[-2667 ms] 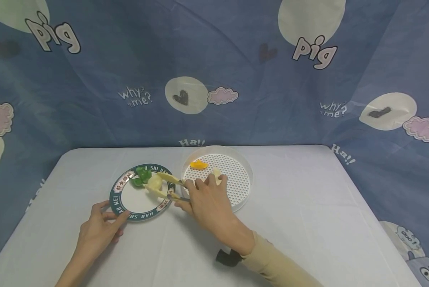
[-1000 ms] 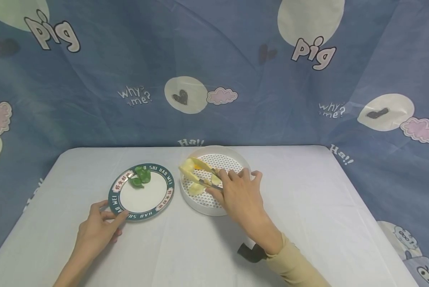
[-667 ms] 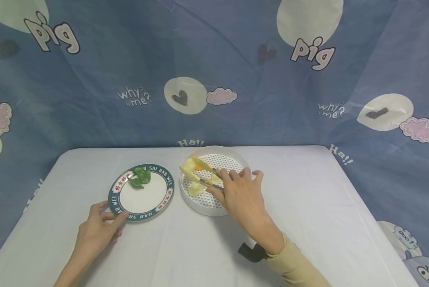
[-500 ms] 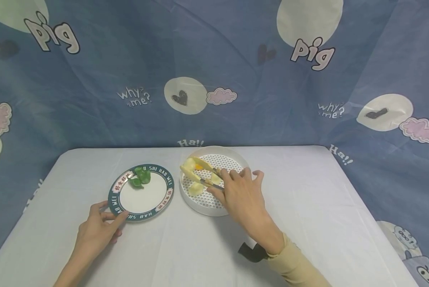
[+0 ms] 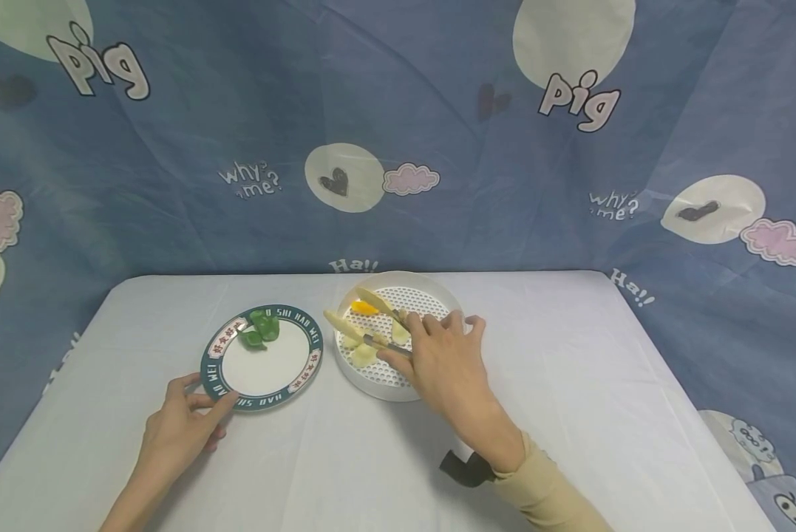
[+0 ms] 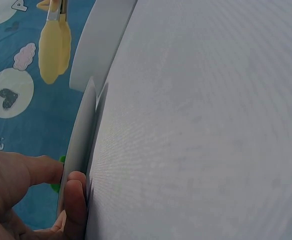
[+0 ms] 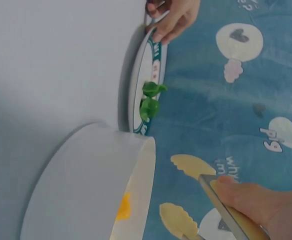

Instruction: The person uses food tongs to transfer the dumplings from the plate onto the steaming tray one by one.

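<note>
My left hand (image 5: 181, 425) pinches the near left rim of a white plate (image 5: 264, 375) with a green lettered border, thumb on top and fingers beneath. Glossy green vegetable pieces (image 5: 264, 326) lie on the plate. My right hand (image 5: 447, 366) holds tongs (image 5: 344, 326) with yellow scalloped tips over a round white perforated tray (image 5: 371, 386). The tong tips stand spread apart, with nothing gripped between them. In the tray lie an orange-yellow piece (image 5: 364, 307) and pale yellow pieces (image 5: 363, 357), partly hidden by the tongs and right hand.
The tray stands to the right of the plate, close beside it, near the back edge of the white-covered table (image 5: 570, 399). A blue printed cloth (image 5: 437, 222) hangs behind. A black strap piece (image 5: 465, 468) shows under my right wrist.
My right hand carried a pale yellow piece in the tongs from the plate to the tray. The tongs have since spread and released it there. The left hand has stayed on the plate.
</note>
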`<action>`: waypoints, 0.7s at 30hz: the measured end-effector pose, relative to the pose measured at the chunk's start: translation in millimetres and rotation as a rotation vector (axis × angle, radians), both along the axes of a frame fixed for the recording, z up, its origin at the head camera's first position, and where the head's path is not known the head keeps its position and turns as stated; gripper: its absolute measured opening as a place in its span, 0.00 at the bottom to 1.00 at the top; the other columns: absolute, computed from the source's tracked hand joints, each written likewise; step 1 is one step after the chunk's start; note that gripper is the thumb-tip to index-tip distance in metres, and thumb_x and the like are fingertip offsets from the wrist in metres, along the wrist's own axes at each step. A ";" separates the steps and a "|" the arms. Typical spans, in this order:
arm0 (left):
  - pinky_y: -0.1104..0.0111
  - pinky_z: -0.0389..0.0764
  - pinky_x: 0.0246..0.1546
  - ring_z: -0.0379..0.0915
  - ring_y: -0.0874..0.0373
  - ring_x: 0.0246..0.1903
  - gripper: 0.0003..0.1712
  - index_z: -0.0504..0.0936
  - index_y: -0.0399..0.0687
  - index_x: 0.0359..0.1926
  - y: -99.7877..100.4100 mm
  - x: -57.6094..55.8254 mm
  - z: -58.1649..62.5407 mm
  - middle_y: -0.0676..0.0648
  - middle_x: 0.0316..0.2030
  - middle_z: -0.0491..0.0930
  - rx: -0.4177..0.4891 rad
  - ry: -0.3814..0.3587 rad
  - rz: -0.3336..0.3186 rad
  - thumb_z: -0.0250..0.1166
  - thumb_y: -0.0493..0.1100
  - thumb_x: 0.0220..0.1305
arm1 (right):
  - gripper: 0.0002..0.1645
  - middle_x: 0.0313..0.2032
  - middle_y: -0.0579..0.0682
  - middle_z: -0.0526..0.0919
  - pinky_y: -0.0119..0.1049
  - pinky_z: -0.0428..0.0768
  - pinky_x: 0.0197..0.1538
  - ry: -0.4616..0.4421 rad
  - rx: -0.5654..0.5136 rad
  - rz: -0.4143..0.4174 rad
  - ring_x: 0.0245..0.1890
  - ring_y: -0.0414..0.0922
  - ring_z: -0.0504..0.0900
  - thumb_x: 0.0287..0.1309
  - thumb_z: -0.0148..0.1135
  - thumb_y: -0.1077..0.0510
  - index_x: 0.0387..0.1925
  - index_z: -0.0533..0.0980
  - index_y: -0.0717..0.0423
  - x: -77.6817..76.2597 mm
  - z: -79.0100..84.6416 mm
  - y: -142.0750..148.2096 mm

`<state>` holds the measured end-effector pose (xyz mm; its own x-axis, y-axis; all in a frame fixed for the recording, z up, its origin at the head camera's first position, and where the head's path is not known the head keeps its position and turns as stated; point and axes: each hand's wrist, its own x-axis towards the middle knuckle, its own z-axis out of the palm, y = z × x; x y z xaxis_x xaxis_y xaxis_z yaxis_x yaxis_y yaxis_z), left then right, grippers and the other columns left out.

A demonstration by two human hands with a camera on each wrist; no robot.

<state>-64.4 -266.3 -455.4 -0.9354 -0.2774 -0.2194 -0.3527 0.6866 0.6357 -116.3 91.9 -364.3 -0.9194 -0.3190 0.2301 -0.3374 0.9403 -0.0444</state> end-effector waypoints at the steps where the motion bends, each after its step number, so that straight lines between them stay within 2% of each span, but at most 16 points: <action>1: 0.63 0.83 0.30 0.86 0.59 0.21 0.59 0.42 0.21 0.81 -0.1 -0.1 0.0 0.35 0.38 0.91 0.001 0.002 0.002 0.64 0.60 0.78 | 0.46 0.49 0.51 0.90 0.70 0.68 0.64 -0.010 0.004 0.003 0.52 0.60 0.82 0.72 0.51 0.20 0.71 0.77 0.48 0.2 0.2 -1.4; 3: 0.63 0.83 0.30 0.85 0.59 0.21 0.59 0.42 0.21 0.81 0.2 0.3 -0.5 0.34 0.39 0.91 0.003 0.004 0.007 0.64 0.60 0.78 | 0.46 0.52 0.52 0.90 0.69 0.68 0.64 -0.025 0.003 0.011 0.53 0.60 0.82 0.71 0.52 0.20 0.71 0.77 0.48 0.7 0.2 -4.6; 8: 0.66 0.82 0.28 0.85 0.59 0.21 0.59 0.42 0.21 0.81 0.6 -0.1 -0.8 0.33 0.39 0.91 0.009 0.007 0.014 0.64 0.60 0.78 | 0.45 0.50 0.52 0.91 0.67 0.67 0.63 -0.040 -0.011 0.032 0.52 0.60 0.82 0.69 0.55 0.19 0.67 0.78 0.49 1.9 -1.3 -13.0; 14: 0.66 0.82 0.27 0.86 0.59 0.22 0.59 0.43 0.22 0.81 0.6 -0.2 -0.6 0.32 0.41 0.90 0.010 -0.004 0.017 0.64 0.60 0.78 | 0.46 0.48 0.50 0.88 0.72 0.67 0.66 -0.068 0.016 0.062 0.54 0.60 0.81 0.70 0.52 0.19 0.68 0.78 0.49 4.4 -1.1 -25.1; 21: 0.69 0.82 0.25 0.86 0.59 0.22 0.58 0.43 0.21 0.81 1.8 0.7 0.5 0.30 0.43 0.90 0.011 0.003 0.017 0.64 0.59 0.78 | 0.43 0.44 0.46 0.88 0.66 0.72 0.62 -0.015 0.056 0.105 0.50 0.55 0.82 0.69 0.53 0.18 0.60 0.78 0.47 8.0 -4.5 -41.6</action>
